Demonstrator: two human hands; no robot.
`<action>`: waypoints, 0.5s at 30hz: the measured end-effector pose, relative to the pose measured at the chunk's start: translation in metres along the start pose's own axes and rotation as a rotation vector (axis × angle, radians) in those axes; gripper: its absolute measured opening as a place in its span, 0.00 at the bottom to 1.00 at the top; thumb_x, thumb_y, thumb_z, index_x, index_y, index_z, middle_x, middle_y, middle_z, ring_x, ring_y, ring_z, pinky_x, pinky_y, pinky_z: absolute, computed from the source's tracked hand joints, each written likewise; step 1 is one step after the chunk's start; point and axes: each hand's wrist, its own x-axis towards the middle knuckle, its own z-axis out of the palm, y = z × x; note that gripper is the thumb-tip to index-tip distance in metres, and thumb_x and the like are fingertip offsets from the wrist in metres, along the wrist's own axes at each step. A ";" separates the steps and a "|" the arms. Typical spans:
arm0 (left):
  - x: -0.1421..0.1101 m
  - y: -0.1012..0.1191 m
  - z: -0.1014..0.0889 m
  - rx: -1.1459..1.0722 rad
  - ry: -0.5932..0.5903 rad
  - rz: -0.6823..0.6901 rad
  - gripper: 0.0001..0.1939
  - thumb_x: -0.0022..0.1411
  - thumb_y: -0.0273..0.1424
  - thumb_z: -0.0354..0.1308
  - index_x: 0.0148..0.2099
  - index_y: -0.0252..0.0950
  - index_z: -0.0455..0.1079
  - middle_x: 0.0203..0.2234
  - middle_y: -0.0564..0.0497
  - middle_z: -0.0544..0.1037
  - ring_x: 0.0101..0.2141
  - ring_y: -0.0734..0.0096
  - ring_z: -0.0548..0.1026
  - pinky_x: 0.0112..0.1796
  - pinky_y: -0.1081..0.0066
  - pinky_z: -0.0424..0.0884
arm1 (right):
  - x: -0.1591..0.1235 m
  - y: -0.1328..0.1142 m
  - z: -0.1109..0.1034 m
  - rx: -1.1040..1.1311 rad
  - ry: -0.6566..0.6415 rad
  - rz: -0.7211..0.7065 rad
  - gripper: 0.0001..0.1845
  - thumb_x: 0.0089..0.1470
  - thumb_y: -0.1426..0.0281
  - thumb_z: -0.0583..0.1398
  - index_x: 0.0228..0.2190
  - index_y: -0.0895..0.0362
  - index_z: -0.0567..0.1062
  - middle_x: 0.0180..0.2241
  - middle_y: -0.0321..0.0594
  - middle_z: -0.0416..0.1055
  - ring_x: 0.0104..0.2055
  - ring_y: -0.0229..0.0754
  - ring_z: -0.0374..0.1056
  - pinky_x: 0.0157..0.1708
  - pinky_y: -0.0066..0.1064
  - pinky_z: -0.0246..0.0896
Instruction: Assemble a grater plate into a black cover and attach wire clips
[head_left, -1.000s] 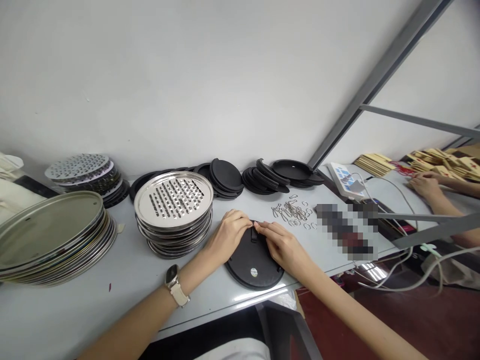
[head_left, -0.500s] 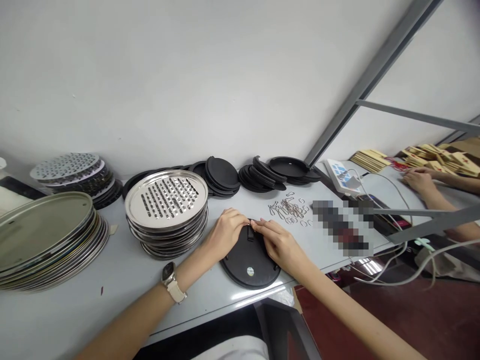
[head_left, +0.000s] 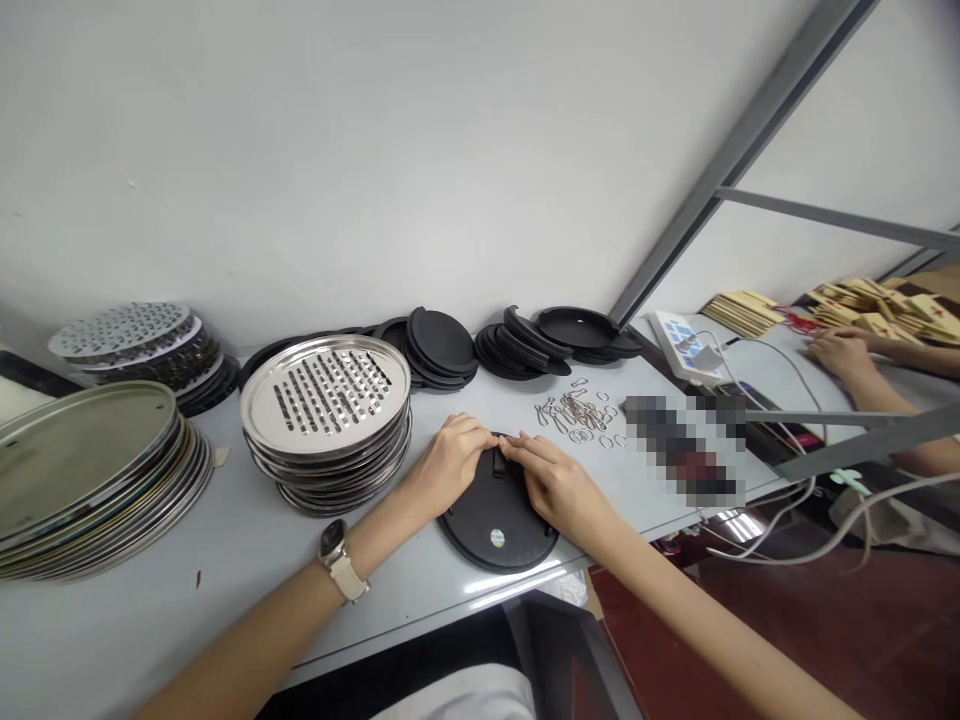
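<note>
A round black disc (head_left: pixel 491 510) with a small round sticker lies flat near the table's front edge. At its far rim the fingertips of both hands meet, close to a black strap-like tab (head_left: pixel 499 463). My left hand (head_left: pixel 452 462), with a watch on its wrist, is pinched at that rim from the left. From the right, my right hand (head_left: pixel 551 475) pinches at the same spot. Whatever sits between the fingertips is too small and covered to make out. Beyond the right hand is a loose pile of metal rings and clasps (head_left: pixel 576 415).
Left stand a stack of round grater plates (head_left: pixel 326 400) and a stack of large round metal plates (head_left: pixel 82 460). Black round parts (head_left: pixel 442 345) line the wall. A white power strip (head_left: pixel 684 348) and cables lie right, by a metal frame. Farther right are another person's hands (head_left: pixel 844 352).
The view has shifted slightly, so things appear a little farther left. Both hands stay pinched at the disc's far rim; a shiny bit seen between the fingertips earlier is now mostly covered.
</note>
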 end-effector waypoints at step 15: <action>0.000 0.001 -0.003 -0.004 -0.028 0.013 0.12 0.65 0.19 0.50 0.39 0.36 0.73 0.29 0.51 0.73 0.36 0.67 0.70 0.43 0.64 0.67 | -0.006 -0.005 -0.003 0.105 -0.017 0.167 0.23 0.59 0.80 0.48 0.51 0.56 0.72 0.53 0.51 0.69 0.53 0.47 0.69 0.52 0.44 0.69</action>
